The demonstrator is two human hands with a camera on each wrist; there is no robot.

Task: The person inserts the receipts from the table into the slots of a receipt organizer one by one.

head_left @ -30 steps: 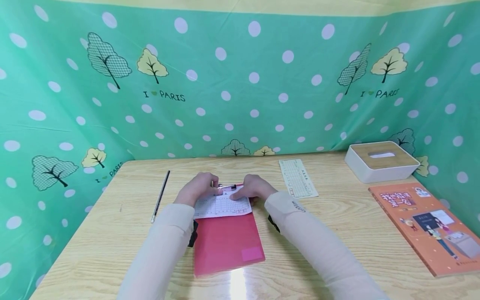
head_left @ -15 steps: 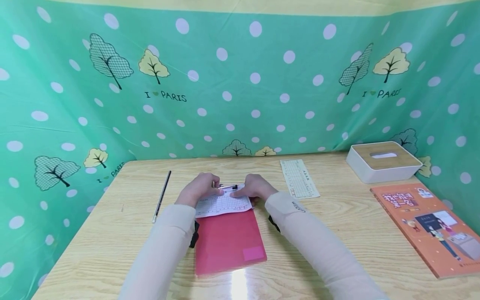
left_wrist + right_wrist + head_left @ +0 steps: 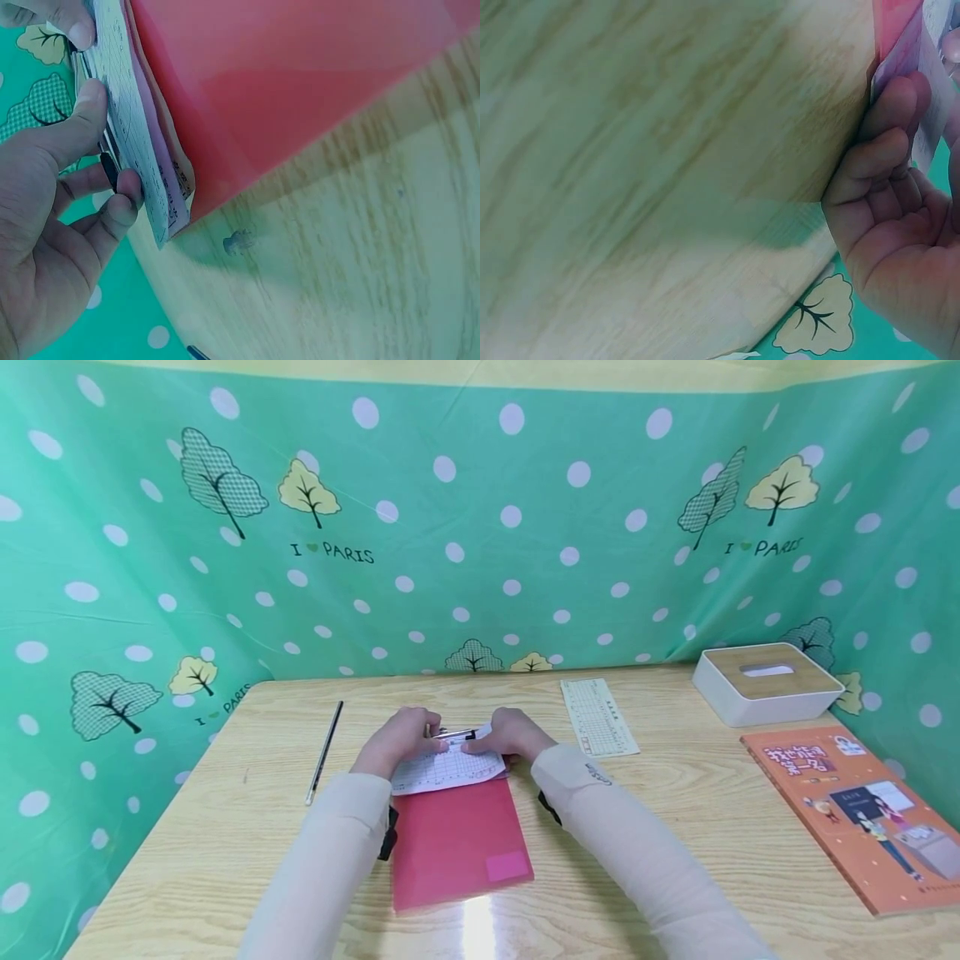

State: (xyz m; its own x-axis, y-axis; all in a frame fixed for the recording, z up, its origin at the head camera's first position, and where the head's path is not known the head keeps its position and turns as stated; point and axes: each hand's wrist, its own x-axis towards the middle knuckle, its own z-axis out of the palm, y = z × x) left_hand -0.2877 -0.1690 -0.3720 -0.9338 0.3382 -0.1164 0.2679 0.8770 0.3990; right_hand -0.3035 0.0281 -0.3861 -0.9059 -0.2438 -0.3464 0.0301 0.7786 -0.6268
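A red folder [image 3: 461, 843] lies on the table with a metal clip [image 3: 456, 734] across its far end. Printed form sheets [image 3: 450, 772] sit at the clip; the left wrist view shows white, pink and yellowish layers [image 3: 154, 142] with their edges lifted and fanned. My left hand [image 3: 401, 739] grips the clip near its black tip [image 3: 109, 169], thumb on top and fingers curled below. My right hand [image 3: 513, 733] pinches the sheets' far right corner, its thumb on the top sheet. Seen from the right wrist, curled fingers [image 3: 896, 112] lie against a pink sheet.
A dark pencil-like stick [image 3: 325, 752] lies left of the hands. Beyond the right hand lies another printed slip [image 3: 598, 717]. A white tissue box with a wooden lid [image 3: 765, 681] and an orange book [image 3: 855, 818] are at the right. A green curtain [image 3: 480, 527] hangs behind.
The top sheet's right corner has been lifted and bent up under the right thumb, and the sheets' near edge has curved. Both hands stay almost in place at the clip.
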